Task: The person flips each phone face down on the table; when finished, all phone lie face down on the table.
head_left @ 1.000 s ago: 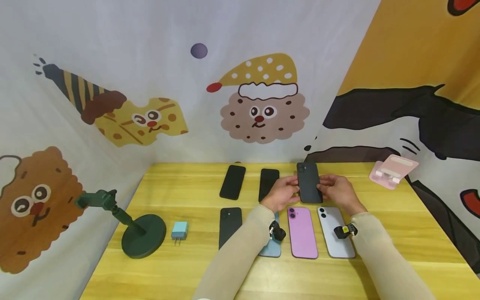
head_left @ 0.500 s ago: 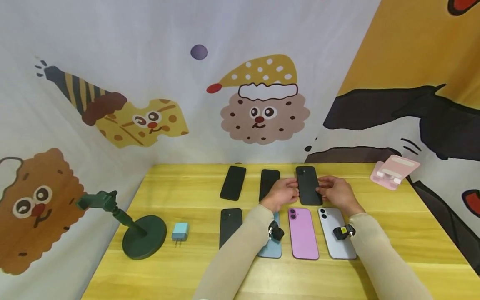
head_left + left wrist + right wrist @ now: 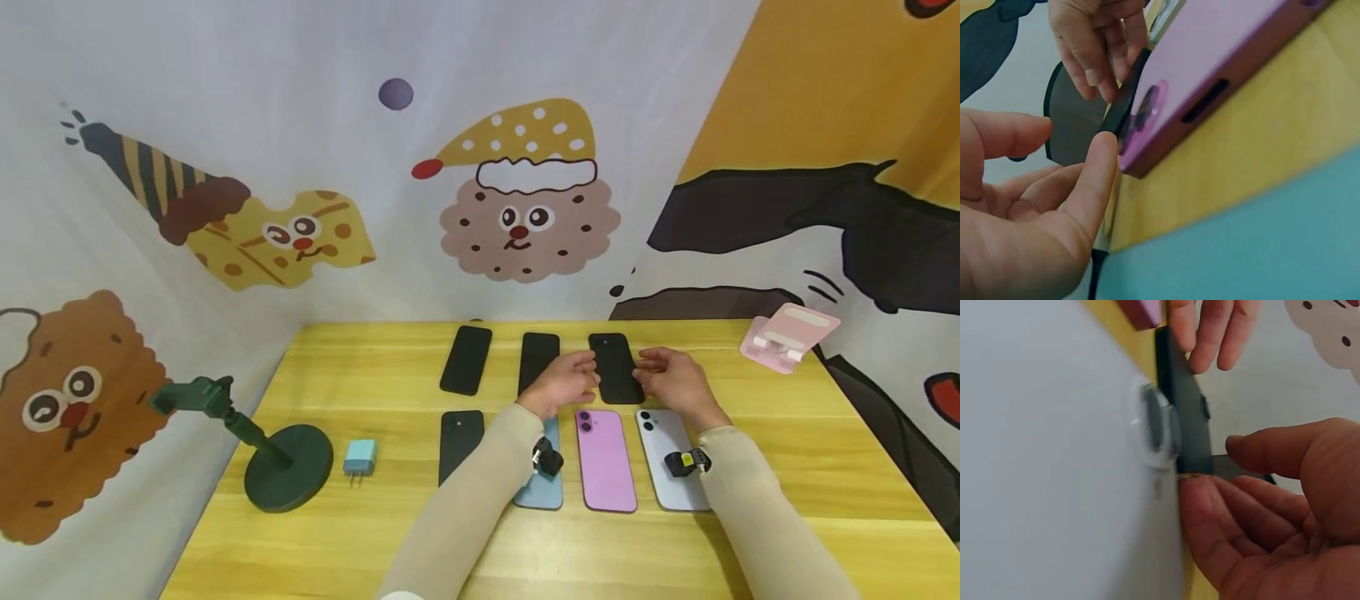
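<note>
A black phone (image 3: 617, 369) lies back up at the rear of the wooden table, between my two hands. My left hand (image 3: 564, 383) stands at its left side, fingertips close to the edge, thumb apart from the fingers in the left wrist view. At the other side, my right hand (image 3: 677, 385) has its fingertips by the phone's edge; in the right wrist view its thumb (image 3: 1272, 450) is lifted clear. Whether the fingertips still touch the phone, I cannot tell. A pink phone (image 3: 606, 461) and a white phone (image 3: 670, 467) lie just in front, cameras up.
Two more dark phones, one at the far left (image 3: 466, 360) and one in the middle (image 3: 538, 358), share the back row. In front lie another black phone (image 3: 459, 442) and a blue phone (image 3: 542, 492), both partly under my left arm. A green stand (image 3: 288, 471), blue charger (image 3: 360, 458) and pink stand (image 3: 795, 337) flank them.
The black phone between my hands has come down flat onto the table, its lower end settling last. My right thumb has lifted off its back, and both hands have loosened.
</note>
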{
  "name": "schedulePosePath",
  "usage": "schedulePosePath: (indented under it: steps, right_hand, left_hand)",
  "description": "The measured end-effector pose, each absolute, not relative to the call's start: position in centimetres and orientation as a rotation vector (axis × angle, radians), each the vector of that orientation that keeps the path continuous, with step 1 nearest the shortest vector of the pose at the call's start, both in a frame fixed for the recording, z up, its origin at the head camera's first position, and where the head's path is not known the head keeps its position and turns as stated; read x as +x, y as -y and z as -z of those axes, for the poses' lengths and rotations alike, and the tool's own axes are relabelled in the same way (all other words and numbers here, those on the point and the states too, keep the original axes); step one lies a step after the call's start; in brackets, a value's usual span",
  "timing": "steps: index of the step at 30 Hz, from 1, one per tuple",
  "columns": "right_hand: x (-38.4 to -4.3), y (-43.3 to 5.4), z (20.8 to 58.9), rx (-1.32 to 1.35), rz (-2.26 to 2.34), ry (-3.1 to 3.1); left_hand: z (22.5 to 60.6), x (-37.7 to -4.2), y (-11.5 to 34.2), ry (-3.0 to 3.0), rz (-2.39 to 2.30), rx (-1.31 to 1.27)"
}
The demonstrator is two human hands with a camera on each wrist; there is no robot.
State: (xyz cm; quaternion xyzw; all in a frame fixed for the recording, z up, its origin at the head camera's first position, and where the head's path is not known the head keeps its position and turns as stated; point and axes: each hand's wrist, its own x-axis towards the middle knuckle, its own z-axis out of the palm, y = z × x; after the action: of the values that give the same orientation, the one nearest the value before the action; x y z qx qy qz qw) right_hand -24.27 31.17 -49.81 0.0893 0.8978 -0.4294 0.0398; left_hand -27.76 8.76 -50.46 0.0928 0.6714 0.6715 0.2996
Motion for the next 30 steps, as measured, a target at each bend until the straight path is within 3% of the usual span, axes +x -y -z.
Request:
schedulePosePath:
  steps: [15, 30]
  right_hand:
    - [-24.2, -26.8, 46.9, 0.089, 1.349, -2.864]
    - [-26.4, -21.7, 47.8, -0.042, 1.481, -2.836]
  left_hand:
    - [49.6, -27.8, -3.4, -1.776, -1.945, 0.31]
    - [49.6, -28.2, 1.8, -2.023, -2.0, 0.19]
